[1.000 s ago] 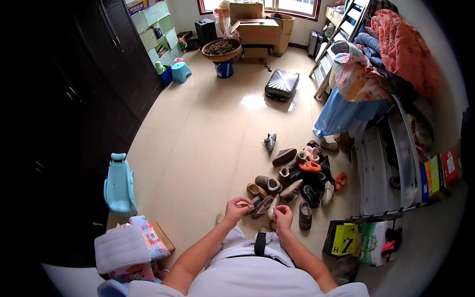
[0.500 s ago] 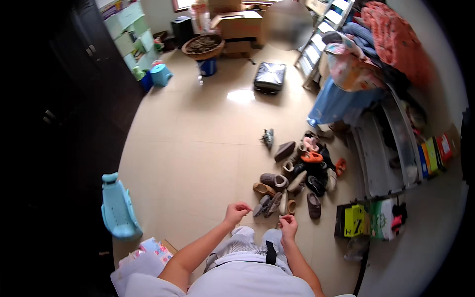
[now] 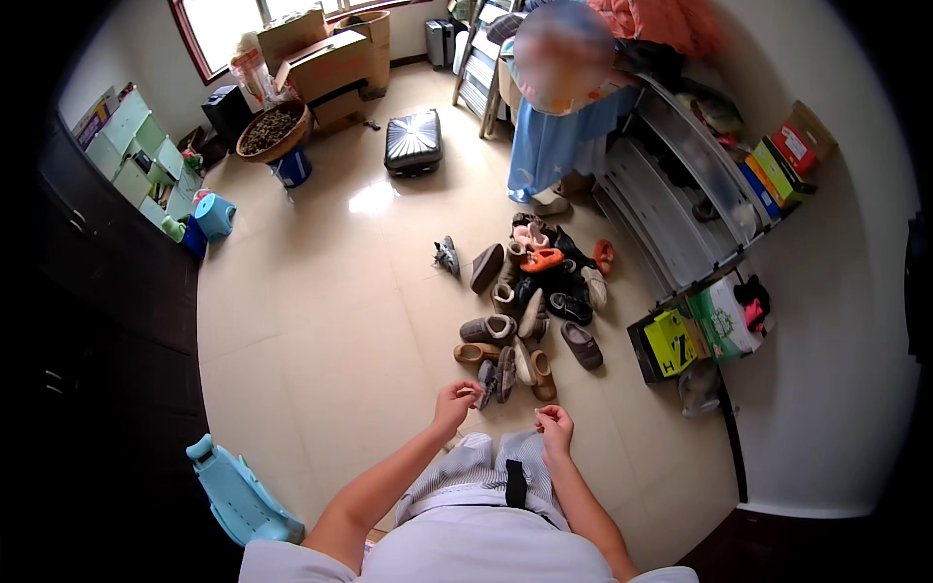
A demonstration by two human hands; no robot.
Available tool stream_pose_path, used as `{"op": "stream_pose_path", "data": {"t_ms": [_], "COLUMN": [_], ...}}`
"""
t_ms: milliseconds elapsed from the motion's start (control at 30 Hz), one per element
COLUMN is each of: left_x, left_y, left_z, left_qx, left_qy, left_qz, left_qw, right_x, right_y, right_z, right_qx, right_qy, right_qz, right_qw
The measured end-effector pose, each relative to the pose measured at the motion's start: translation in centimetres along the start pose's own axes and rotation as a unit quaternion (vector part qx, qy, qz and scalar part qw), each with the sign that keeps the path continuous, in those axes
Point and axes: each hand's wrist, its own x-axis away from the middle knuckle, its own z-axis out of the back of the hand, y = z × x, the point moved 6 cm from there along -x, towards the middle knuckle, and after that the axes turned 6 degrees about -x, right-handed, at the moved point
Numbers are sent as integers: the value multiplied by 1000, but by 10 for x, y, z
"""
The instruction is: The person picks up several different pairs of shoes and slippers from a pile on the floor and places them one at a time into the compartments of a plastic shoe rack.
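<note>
My left hand (image 3: 455,404) hangs in the air in front of my waist, thumb and fingers pinched together. To its right my right hand (image 3: 555,428) is closed in a similar pinch, a tiny pale bit at its fingertips. Whatever either hand holds is too small to name. Just beyond the hands lies a heap of mixed shoes on the floor. Nearest are a grey shoe (image 3: 486,385), partly behind my left fingers, and a tan slipper (image 3: 543,376). Farther in the heap are a brown fleece-lined slipper (image 3: 486,330), an orange shoe (image 3: 541,259) and a black shoe (image 3: 570,309).
A shoe rack (image 3: 671,214) stands on the right, boxes (image 3: 671,345) beside its near end. A black suitcase (image 3: 413,143) lies beyond the shoes. A basket on a blue bucket (image 3: 292,167) is at far left. A light-blue plastic seat (image 3: 238,496) stands near left, by dark cabinets (image 3: 107,321).
My view has swung to the right, so the room's things sit farther left. Both hands stay pinched before my waist, the left slightly higher.
</note>
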Motion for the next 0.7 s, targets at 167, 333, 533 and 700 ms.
{"op": "stream_pose_path", "data": {"t_ms": [167,333,533,700], "left_x": [0,3,-19,-47], "left_y": [-21,-44,-71,-141], "left_z": [-23,-43,-77,-88], "left_qx": [40,-25,-43,-86], "left_qy": [-16,-25,-7,-18], "left_qz": [57,43,107,123], "left_qw": [997,998,993,988], "right_x": [0,-6,-53,-94], "right_y": [9,18,44,90], "right_z": [27,56,83,101], "right_qx": [8,9,31,62], "right_qy": [14,17,-9,-10], "right_qz": [-32,-79,-146,-260], "right_qw": [999,997,989,963]}}
